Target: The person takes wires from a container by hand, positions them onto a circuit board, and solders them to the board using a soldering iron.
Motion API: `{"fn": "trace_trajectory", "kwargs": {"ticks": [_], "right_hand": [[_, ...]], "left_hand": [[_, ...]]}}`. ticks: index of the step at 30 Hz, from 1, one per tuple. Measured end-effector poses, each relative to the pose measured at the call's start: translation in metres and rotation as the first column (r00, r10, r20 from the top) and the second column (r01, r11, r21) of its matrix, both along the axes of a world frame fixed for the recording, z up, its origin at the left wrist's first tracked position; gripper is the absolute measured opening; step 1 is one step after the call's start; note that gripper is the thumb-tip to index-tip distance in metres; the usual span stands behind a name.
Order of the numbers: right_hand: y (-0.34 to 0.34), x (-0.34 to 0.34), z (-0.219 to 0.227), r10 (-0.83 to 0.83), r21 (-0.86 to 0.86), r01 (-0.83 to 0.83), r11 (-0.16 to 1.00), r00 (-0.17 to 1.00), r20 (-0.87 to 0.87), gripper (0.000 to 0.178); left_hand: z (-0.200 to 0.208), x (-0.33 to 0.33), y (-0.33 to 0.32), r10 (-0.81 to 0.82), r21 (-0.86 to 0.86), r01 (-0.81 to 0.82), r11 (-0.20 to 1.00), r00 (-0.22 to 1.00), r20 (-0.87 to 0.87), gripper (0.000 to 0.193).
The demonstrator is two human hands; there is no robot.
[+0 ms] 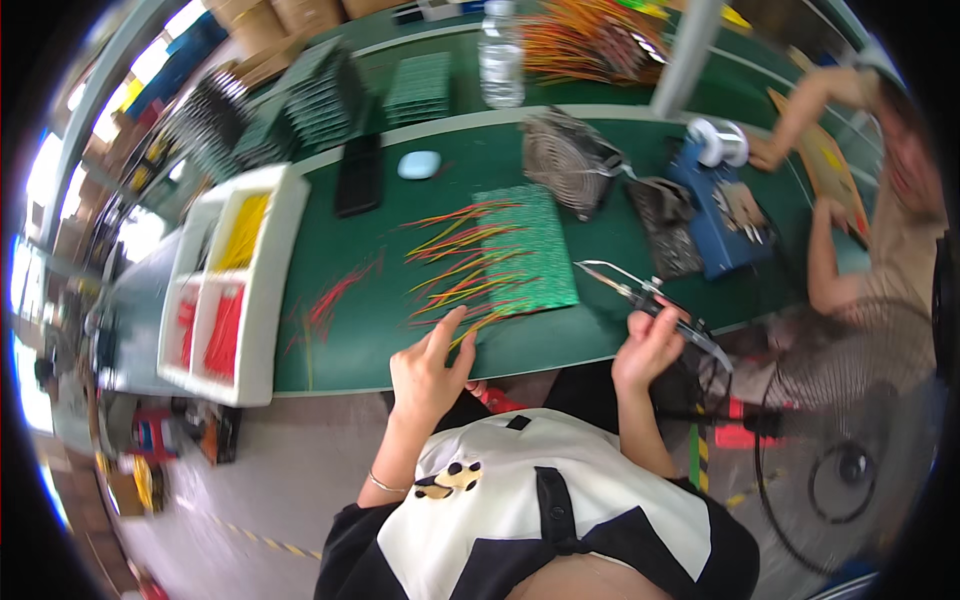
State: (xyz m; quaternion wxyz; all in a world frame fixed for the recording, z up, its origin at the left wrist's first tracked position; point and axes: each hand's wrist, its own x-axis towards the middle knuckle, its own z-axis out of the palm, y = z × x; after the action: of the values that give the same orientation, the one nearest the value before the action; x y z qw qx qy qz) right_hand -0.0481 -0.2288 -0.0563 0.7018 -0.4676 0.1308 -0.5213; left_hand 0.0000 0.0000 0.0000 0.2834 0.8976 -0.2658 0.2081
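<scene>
A green circuit board panel (535, 250) lies on the green bench in front of me, with several red and yellow wires (450, 270) along it, their ends sticking out past its left side. By the panel's lower left corner is my left hand (425, 375), index finger and thumb apart around the nearest wires; whether a fingertip touches one I cannot tell. My right hand (650, 350) grips a soldering iron (690, 328) with a thin metal guide beside its tip. That tip points left and up, just off the panel's right edge.
At left stands a white divided tray (285, 240) of red and yellow wires. Loose red wires (335, 300), a black phone (358, 175) and a pale mouse-shaped object (419, 165) lie nearby. A blue solder station (715, 215), a fan (850, 360) and a co-worker's arms (820, 110) are at right.
</scene>
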Motion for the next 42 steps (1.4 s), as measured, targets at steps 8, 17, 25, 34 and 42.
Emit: {"fn": "trace_trajectory", "kwargs": {"ticks": [8,17,25,34,42], "right_hand": [[-0.013,-0.011,0.001,-0.014,-0.101,0.011,0.995,1.000,-0.023,0.031],[-0.008,-0.006,0.006,0.001,-0.086,-0.003,0.996,1.000,-0.019,0.026],[-0.009,-0.008,0.005,-0.043,-0.129,0.040,0.991,0.999,-0.023,0.024],[-0.006,-0.005,0.005,-0.071,-0.156,0.064,0.986,0.997,-0.041,0.024],[-0.008,-0.007,0.000,-0.085,-0.168,0.076,0.983,0.995,-0.045,0.024]], "left_hand": [[0.023,0.002,0.071,-0.462,-0.919,-0.322,0.230,0.795,-0.394,0.025],[0.018,0.001,0.068,-0.874,-0.637,-0.635,-0.437,0.468,0.133,0.010],[0.039,0.015,0.129,-0.655,-0.909,-0.335,-0.247,0.749,-0.098,0.021],[0.045,0.038,0.178,-0.582,-0.961,-0.251,0.114,0.768,-0.270,0.022],[0.085,0.121,0.224,-0.269,-0.835,-0.253,0.488,0.867,-0.420,0.027]]}}
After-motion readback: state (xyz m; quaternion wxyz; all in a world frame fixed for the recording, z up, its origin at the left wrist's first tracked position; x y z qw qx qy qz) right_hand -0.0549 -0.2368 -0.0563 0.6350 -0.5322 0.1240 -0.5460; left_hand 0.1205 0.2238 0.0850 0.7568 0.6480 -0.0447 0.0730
